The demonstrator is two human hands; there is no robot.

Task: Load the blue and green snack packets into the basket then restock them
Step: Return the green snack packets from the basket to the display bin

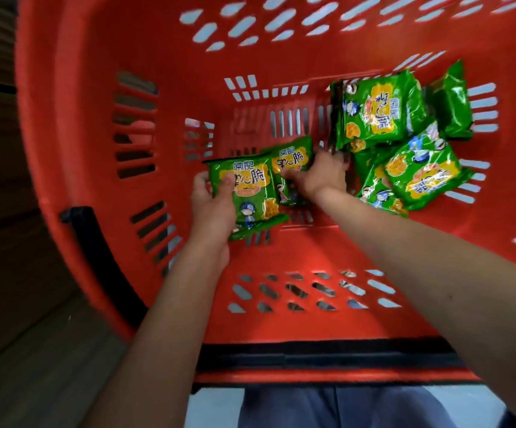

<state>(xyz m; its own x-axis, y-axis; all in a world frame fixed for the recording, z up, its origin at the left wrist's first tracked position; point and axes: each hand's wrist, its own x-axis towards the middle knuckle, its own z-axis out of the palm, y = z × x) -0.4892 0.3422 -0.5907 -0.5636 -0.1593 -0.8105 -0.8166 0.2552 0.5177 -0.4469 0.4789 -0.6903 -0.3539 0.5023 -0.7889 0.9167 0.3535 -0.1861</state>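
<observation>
I look down into a red plastic basket (pixel 102 125). My left hand (pixel 212 205) grips a green snack packet (pixel 247 196) by its left edge, thumb on its front. Just to its right, my right hand (pixel 321 174) pinches a second green packet (pixel 293 159) that stands behind the first. Several more green packets lie heaped in the basket's right corner, the top ones being a packet (pixel 377 109) at the far wall and a packet (pixel 423 171) lower down. No blue packet is in sight.
The basket's slotted walls rise all round my hands. A black handle (pixel 96 248) hangs along its left side and a black bar (pixel 312 356) crosses the near rim. Dark flooring lies at the left. My trousers (pixel 327 409) show below.
</observation>
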